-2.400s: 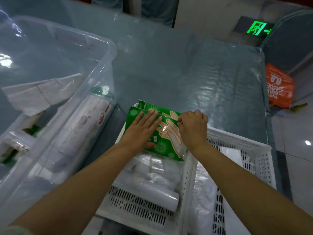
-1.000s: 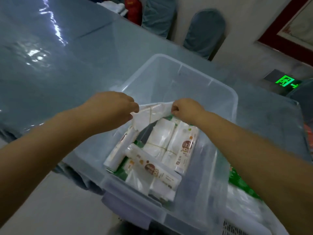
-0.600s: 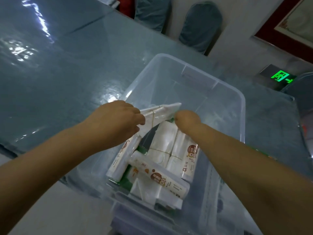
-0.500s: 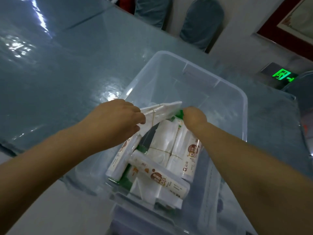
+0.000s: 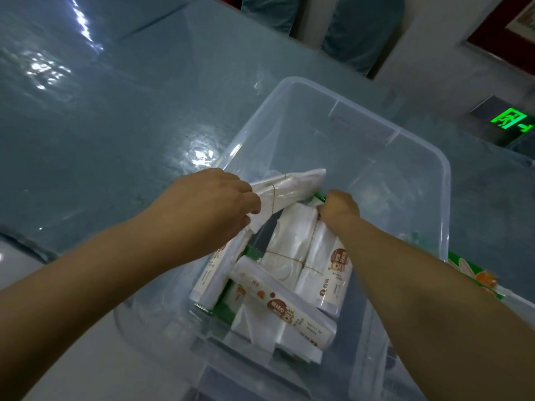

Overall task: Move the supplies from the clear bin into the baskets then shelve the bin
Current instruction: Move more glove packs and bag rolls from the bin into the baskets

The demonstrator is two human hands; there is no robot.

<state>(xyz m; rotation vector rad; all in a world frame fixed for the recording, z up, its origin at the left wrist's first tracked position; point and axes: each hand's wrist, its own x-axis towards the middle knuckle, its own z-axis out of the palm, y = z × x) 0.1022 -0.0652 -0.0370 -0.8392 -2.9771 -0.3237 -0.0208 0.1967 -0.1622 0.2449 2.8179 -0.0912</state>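
Note:
The clear bin [image 5: 341, 111] stands on the table in front of me. My left hand [image 5: 214, 204] is shut on a flat white packet bundle [image 5: 292, 186] tied with a rubber band, lifted and tilted above the bin's contents. My right hand [image 5: 338, 205] reaches down into the bin and grips the top of a white banded pack [image 5: 292, 247] beside a printed white pack [image 5: 330, 273]. Several more white packs [image 5: 283, 311] and green packets lie beneath. A green packet [image 5: 474, 276] in the basket shows at the right edge.
A glossy blue-grey table cover [image 5: 115, 117] surrounds the bin. Covered chairs [image 5: 362, 30] stand behind the table. A green exit sign [image 5: 511, 123] glows at the far right. Pale floor [image 5: 17, 264] shows at the lower left.
Since 2.4 s ago my hands left the green packets in the basket and went to the bin. In the last second my left hand lifted the flat bundle while my right let go and dipped deeper.

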